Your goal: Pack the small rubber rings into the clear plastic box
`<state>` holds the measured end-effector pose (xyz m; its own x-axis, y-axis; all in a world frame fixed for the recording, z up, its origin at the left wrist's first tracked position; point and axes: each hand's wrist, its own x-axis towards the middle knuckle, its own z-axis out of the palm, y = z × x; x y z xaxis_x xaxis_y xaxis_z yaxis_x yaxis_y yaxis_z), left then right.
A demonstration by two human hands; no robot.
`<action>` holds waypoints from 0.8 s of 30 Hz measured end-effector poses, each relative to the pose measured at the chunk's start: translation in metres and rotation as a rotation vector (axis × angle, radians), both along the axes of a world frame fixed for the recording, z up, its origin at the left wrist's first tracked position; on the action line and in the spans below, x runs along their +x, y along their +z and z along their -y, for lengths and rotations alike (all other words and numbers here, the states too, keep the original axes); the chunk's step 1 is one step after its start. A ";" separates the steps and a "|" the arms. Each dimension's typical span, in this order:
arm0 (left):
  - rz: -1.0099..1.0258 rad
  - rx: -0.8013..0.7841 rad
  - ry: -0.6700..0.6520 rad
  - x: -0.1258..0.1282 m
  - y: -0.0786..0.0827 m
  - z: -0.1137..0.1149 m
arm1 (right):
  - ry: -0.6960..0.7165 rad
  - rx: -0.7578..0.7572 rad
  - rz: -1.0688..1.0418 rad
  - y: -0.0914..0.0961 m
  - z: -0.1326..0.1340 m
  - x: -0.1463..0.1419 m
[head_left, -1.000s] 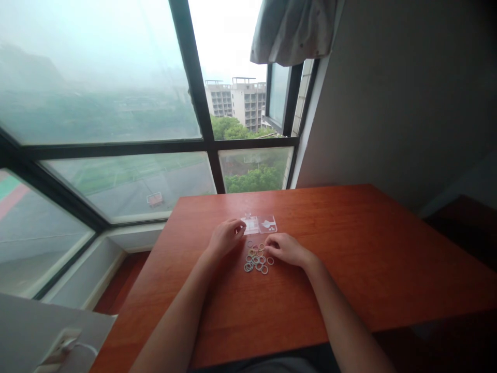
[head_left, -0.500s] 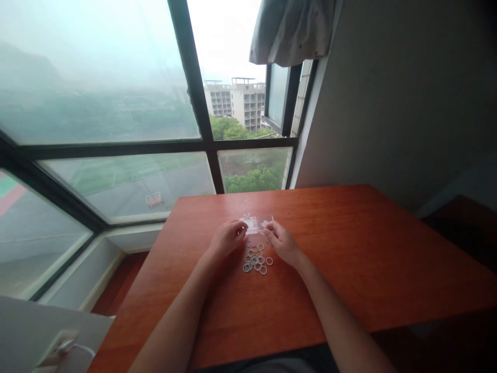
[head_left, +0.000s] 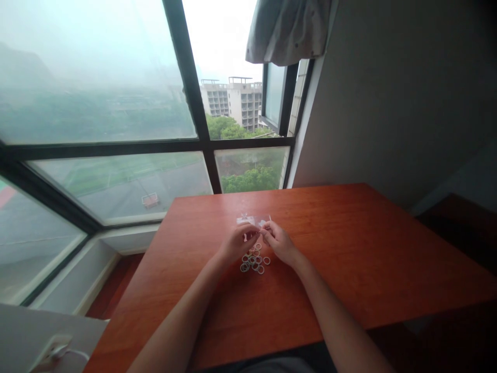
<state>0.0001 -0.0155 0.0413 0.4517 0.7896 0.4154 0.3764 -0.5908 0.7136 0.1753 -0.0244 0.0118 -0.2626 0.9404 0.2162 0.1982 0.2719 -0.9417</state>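
My left hand [head_left: 239, 241] is closed, fingertips pinched together just above a loose pile of small pale rings [head_left: 254, 260] on the table. Its fingertips meet those of my right hand [head_left: 278, 241]. What lies between the left fingers is too small to make out. My right hand is closed in a pinch at a small clear plastic bag [head_left: 264, 219]. Beyond the left fingers lies a clear packet with white in it [head_left: 244, 219], partly covered by that hand. Some of the rings overlap, and a few at the far side are hidden by the hands.
The reddish-brown wooden table [head_left: 341, 248] stretches away to the right. Windows with dark frames [head_left: 155, 150] stand along its far and left sides. A grey curtain [head_left: 289, 33] hangs at the upper right. A wall socket with a plug [head_left: 58, 352] is low on the left.
My left hand has moved right to meet my right hand's fingertips, now covering part of the packet. My right hand stays nearly in place. The view has shifted slightly.
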 end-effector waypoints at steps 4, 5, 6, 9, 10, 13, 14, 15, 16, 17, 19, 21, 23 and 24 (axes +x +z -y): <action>-0.007 -0.006 0.011 0.000 -0.002 -0.001 | -0.010 0.003 0.023 0.000 0.000 0.000; -0.014 0.000 0.016 -0.001 -0.002 -0.002 | -0.017 0.011 0.032 0.000 0.001 0.000; -0.023 0.011 0.028 -0.002 -0.003 -0.003 | -0.030 0.020 0.046 0.001 0.001 0.001; -0.038 0.056 0.127 -0.012 -0.005 -0.010 | -0.097 0.052 0.093 0.003 0.000 0.004; -0.037 0.066 0.181 -0.017 -0.006 -0.013 | -0.120 0.056 0.105 0.004 -0.001 0.005; -0.037 0.067 0.356 -0.033 -0.010 -0.023 | -0.144 0.051 0.128 0.005 -0.002 0.008; -0.029 0.062 0.408 -0.038 -0.012 -0.026 | -0.141 0.050 0.134 0.005 -0.002 0.008; -0.022 0.056 0.450 -0.043 -0.013 -0.029 | -0.138 0.050 0.142 0.005 -0.002 0.008; -0.014 0.050 0.475 -0.046 -0.015 -0.032 | -0.134 0.052 0.153 0.005 -0.002 0.007; -0.010 0.046 0.487 -0.048 -0.017 -0.034 | -0.133 0.057 0.166 0.004 -0.002 0.007; -0.008 0.044 0.488 -0.050 -0.021 -0.038 | -0.133 0.068 0.201 0.004 -0.001 0.006; -0.013 0.047 0.475 -0.048 -0.025 -0.043 | -0.137 0.084 0.231 0.003 -0.001 0.005; -0.022 0.049 0.467 -0.046 -0.029 -0.047 | -0.143 0.105 0.254 0.002 -0.002 0.006; -0.027 0.045 0.465 -0.045 -0.031 -0.049 | -0.146 0.116 0.270 0.001 -0.002 0.006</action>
<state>-0.0447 0.0334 0.0101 0.0654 0.8921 0.4470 0.6270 -0.3852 0.6771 0.1811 -0.0223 0.0126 -0.1892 0.9453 0.2656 0.4811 0.3250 -0.8142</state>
